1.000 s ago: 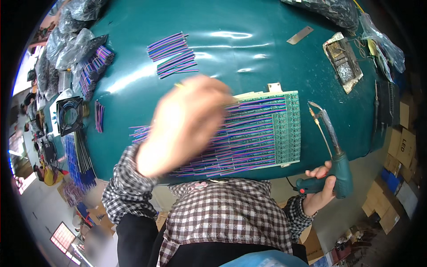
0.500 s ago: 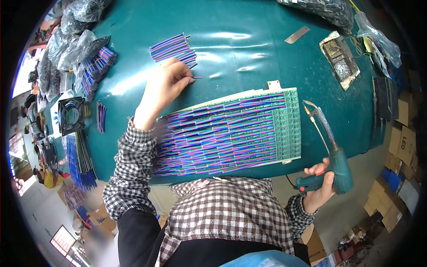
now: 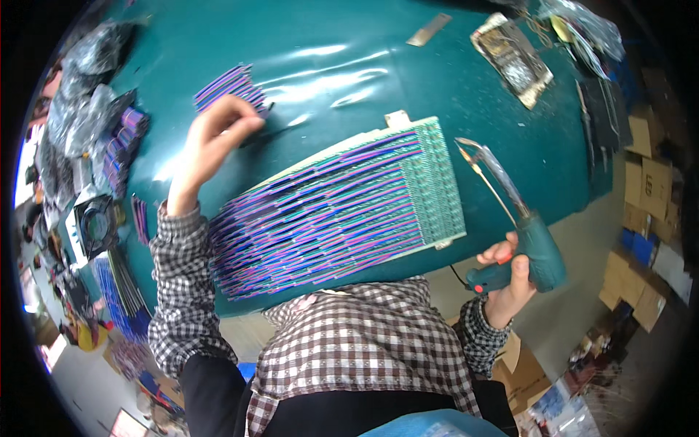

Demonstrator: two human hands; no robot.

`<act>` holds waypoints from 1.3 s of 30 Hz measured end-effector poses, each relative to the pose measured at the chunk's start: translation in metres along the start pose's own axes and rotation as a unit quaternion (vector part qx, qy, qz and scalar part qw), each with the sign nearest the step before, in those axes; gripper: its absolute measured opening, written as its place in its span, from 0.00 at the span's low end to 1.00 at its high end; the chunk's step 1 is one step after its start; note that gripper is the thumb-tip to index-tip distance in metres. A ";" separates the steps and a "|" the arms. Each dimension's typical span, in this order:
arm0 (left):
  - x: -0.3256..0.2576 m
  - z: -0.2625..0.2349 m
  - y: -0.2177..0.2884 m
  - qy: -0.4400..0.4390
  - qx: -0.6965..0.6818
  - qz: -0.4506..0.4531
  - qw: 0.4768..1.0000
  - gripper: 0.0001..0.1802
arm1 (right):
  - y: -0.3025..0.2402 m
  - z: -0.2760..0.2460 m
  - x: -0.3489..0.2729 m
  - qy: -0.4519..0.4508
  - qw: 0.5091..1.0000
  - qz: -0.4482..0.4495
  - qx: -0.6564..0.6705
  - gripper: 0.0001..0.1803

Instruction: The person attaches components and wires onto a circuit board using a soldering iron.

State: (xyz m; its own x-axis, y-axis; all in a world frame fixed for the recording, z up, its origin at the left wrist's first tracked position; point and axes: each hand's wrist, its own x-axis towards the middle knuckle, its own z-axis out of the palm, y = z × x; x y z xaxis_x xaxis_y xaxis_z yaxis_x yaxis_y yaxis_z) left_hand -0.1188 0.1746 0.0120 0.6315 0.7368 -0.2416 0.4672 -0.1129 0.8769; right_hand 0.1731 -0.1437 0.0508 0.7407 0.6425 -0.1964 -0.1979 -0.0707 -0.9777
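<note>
My left hand (image 3: 212,142) hovers at the near edge of a small pile of cut blue, pink and black wires (image 3: 231,86). Thumb and forefinger are pinched together; slight blur hides whatever is between them. My right hand (image 3: 512,291) grips a green pistol-shaped soldering gun (image 3: 540,251) with a red trigger, off the table's near edge. Its metal tip (image 3: 466,148) points up and left, just right of a panel of green circuit boards (image 3: 439,182). Rows of blue, pink and dark wires (image 3: 313,218) lie across the panel's left and middle.
The green table mat (image 3: 320,87) shines with glare. At far right are a soldering tray (image 3: 513,62) and a flat metal strip (image 3: 429,30). Along the left are plastic bags (image 3: 95,54), a wire bundle (image 3: 120,149), a black fan (image 3: 95,227) and longer wires (image 3: 120,298).
The whole view has shifted, so the table things sit further left and the panel looks more tilted. My left hand has drawn closer to the wire pile. My right hand keeps holding the soldering gun.
</note>
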 end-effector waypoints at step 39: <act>-0.001 0.177 0.071 0.135 0.355 0.389 0.839 0.12 | -0.002 -0.010 -0.018 -0.086 0.990 -0.007 -0.108 0.25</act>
State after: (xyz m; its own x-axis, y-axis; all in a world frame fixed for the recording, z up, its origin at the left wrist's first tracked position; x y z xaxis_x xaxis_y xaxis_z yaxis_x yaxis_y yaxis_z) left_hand 0.0237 0.0475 0.0012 0.7980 0.3684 0.4770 0.2892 -0.9284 0.2334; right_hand 0.1661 -0.1626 0.0557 0.6191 0.7630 -0.1858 -0.0324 -0.2116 -0.9768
